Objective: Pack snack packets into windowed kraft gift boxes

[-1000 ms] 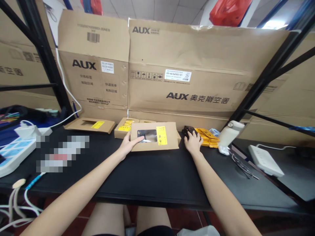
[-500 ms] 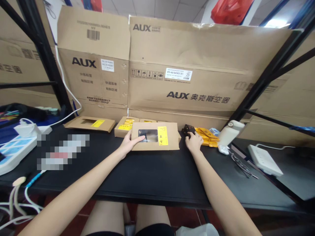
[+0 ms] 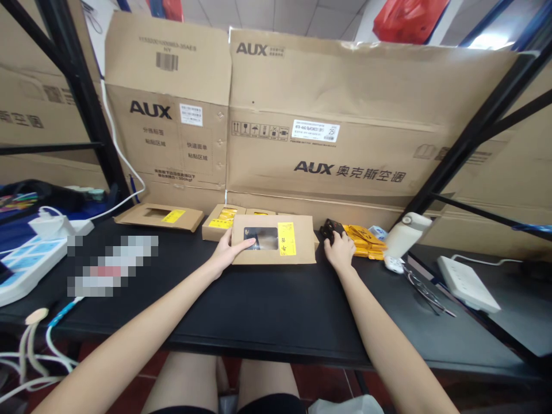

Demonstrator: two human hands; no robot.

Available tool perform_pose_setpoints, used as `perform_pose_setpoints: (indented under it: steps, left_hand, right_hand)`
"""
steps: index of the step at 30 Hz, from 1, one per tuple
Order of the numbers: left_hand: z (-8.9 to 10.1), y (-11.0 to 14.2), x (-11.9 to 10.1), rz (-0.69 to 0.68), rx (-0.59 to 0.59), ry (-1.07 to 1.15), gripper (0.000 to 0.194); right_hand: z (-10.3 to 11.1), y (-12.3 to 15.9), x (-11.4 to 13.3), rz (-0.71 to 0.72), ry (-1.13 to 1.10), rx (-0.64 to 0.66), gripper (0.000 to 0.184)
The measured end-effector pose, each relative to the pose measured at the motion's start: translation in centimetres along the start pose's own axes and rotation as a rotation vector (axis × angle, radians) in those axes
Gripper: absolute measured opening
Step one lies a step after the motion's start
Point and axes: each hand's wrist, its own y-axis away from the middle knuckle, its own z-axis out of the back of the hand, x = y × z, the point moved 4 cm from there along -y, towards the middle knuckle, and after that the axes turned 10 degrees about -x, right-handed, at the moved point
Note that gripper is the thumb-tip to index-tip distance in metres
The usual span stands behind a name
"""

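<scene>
A flat brown cardboard box (image 3: 297,241) with a clear window and a yellow label lies on the black table (image 3: 267,310). My left hand (image 3: 228,253) grips its left edge, thumb lying toward the window. My right hand (image 3: 338,252) is curled over a small black object (image 3: 331,229) just right of the box, beside a pile of yellow packets (image 3: 365,238). Behind the box an open box (image 3: 218,223) holds more yellow packets.
Another flat windowed box (image 3: 157,216) lies at the back left. Large AUX cartons (image 3: 328,121) wall the back. A white bottle (image 3: 405,233), glasses (image 3: 425,290) and a white power strip (image 3: 468,283) lie right; a white device (image 3: 26,264) and cables lie left. Black rack posts flank both sides.
Both hands stay where they were; my right fingers have curled a little more over the black object. The view shifted slightly.
</scene>
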Motion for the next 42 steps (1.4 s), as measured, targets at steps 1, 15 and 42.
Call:
perform_pose_setpoints:
  steps: [1,15,42]
  left_hand:
    - [0.0,0.0,0.0,-0.001,-0.003,-0.002,0.065]
    - [0.0,0.0,0.0,-0.003,-0.004,0.005,0.065]
    - [-0.1,0.3,-0.4,-0.002,-0.003,-0.006,0.066]
  right_hand:
    - [0.0,0.0,0.0,0.008,0.011,0.0,0.05]
    - [0.7,-0.1,0.5,0.153,0.087,-0.05,0.049]
    - [5.3,-0.3,0.3,0.028,-0.504,-0.59,0.028]
